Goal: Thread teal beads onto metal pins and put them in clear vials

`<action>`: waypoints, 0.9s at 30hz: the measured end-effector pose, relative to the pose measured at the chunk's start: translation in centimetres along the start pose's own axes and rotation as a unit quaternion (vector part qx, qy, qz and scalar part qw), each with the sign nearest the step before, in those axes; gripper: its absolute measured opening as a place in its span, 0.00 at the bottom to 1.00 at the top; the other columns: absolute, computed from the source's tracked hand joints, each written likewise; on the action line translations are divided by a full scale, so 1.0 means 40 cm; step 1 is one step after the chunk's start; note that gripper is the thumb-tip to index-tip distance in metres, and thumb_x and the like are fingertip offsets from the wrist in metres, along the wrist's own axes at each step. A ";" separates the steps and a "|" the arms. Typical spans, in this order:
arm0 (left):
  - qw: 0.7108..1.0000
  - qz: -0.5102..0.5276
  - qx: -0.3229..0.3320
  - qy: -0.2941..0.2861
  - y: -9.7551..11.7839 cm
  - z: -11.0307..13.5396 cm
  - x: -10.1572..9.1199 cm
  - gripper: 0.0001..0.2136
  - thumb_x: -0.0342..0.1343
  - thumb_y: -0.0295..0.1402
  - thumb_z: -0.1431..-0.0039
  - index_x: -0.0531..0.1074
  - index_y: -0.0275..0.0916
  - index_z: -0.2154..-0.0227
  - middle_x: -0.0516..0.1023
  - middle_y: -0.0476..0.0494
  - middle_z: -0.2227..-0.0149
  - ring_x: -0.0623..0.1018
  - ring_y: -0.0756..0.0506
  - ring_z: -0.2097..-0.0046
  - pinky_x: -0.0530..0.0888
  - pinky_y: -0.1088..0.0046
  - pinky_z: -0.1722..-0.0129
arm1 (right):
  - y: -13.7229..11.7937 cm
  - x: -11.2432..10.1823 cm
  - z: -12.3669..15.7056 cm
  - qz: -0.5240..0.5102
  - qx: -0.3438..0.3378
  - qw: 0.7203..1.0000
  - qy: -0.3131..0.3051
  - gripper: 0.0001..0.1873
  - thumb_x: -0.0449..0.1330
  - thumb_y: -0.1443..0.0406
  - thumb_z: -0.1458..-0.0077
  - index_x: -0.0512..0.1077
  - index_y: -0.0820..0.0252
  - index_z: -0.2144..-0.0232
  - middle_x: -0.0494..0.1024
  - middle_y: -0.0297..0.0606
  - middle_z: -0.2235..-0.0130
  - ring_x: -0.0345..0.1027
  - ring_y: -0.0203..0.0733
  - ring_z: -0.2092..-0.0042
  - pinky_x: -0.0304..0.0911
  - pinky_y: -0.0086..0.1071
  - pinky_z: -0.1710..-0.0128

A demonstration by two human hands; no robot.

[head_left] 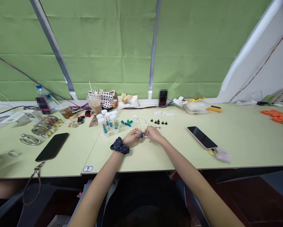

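My left hand (132,136), with a dark scrunchie (119,146) at its wrist, is closed on a small shiny blue bead (141,136). A thin metal wire (140,123) rises just above the bead. Close beside it, my right hand (153,133) is closed in a pinch; what it pinches is too small to make out. Thin wire pieces (158,127) lie behind the right hand. Loose blue and green beads (127,123) rest beyond the left hand, near a small clear container (135,118). Small black parts (158,122) and white caps (164,113) lie farther back.
Several clear white-lidded tubes (110,121) with coloured contents stand left of my hands. A phone (201,137) lies right, another phone (52,147) left. Drink cups (94,104), a fabric pouch (128,101) and cables line the back. Orange pieces (277,116) lie far right.
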State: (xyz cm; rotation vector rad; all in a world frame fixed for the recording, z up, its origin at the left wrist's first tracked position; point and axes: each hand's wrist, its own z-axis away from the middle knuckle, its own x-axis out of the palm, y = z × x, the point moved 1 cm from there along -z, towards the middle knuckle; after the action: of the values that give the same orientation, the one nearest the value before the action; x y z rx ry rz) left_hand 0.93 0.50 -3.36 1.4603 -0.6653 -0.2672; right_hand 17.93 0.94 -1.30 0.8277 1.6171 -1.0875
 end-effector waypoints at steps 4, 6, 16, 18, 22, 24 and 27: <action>1.000 0.019 0.003 0.005 0.001 0.003 -0.004 0.15 0.62 0.40 0.52 0.65 0.35 0.71 0.74 0.39 0.59 0.72 0.54 0.75 0.70 0.72 0.72 | 0.002 -0.014 0.009 -0.013 0.006 1.000 0.019 0.09 0.57 0.71 0.48 0.76 0.57 0.68 0.71 0.37 0.65 0.65 0.37 0.62 0.53 0.26 0.65; 0.999 0.029 0.011 0.016 0.001 0.004 -0.008 0.14 0.63 0.40 0.53 0.66 0.35 0.71 0.73 0.37 0.56 0.71 0.54 0.75 0.69 0.73 0.72 | 0.001 -0.026 0.015 -0.042 0.000 0.998 0.051 0.09 0.57 0.71 0.47 0.76 0.57 0.67 0.69 0.36 0.66 0.64 0.35 0.65 0.52 0.26 0.67; 0.995 0.070 0.057 0.050 -0.008 0.008 -0.029 0.16 0.65 0.40 0.56 0.71 0.34 0.68 0.75 0.45 0.70 0.72 0.53 0.73 0.70 0.73 0.68 | -0.037 -0.027 0.017 -0.181 -0.092 0.971 0.127 0.09 0.57 0.71 0.47 0.75 0.57 0.66 0.63 0.32 0.71 0.59 0.33 0.71 0.53 0.26 0.68; 0.994 0.071 0.065 0.053 -0.007 0.009 -0.029 0.16 0.65 0.38 0.56 0.72 0.34 0.66 0.76 0.43 0.67 0.73 0.52 0.71 0.70 0.71 0.66 | -0.034 -0.024 0.016 -0.186 -0.092 0.969 0.131 0.09 0.57 0.71 0.47 0.76 0.56 0.66 0.63 0.32 0.72 0.59 0.33 0.71 0.54 0.26 0.68; 0.994 0.065 0.067 0.061 -0.008 0.010 -0.031 0.20 0.67 0.35 0.59 0.72 0.33 0.62 0.77 0.39 0.63 0.76 0.49 0.67 0.70 0.68 0.63 | -0.022 -0.025 0.017 -0.198 -0.084 0.967 0.140 0.09 0.57 0.71 0.47 0.76 0.57 0.66 0.62 0.31 0.72 0.59 0.32 0.72 0.54 0.26 0.69; 0.994 0.057 0.072 0.064 -0.009 0.011 -0.033 0.21 0.68 0.34 0.60 0.71 0.32 0.61 0.77 0.38 0.63 0.76 0.48 0.66 0.71 0.66 0.61 | -0.018 -0.026 0.018 -0.204 -0.082 0.965 0.141 0.09 0.57 0.70 0.47 0.76 0.57 0.66 0.62 0.31 0.72 0.59 0.32 0.72 0.54 0.26 0.69; 0.993 0.034 0.076 0.080 -0.008 0.014 -0.034 0.22 0.68 0.33 0.61 0.71 0.32 0.61 0.77 0.39 0.65 0.77 0.47 0.67 0.72 0.67 0.62 | -0.015 -0.024 0.017 -0.214 -0.084 0.963 0.141 0.09 0.56 0.70 0.47 0.76 0.58 0.66 0.62 0.32 0.72 0.59 0.33 0.72 0.54 0.26 0.69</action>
State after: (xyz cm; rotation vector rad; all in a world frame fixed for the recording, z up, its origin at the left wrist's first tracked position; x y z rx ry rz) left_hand -0.38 0.75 -4.03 1.5815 -0.6133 -0.0456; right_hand 17.90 0.08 -0.28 0.5472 2.1678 -1.1399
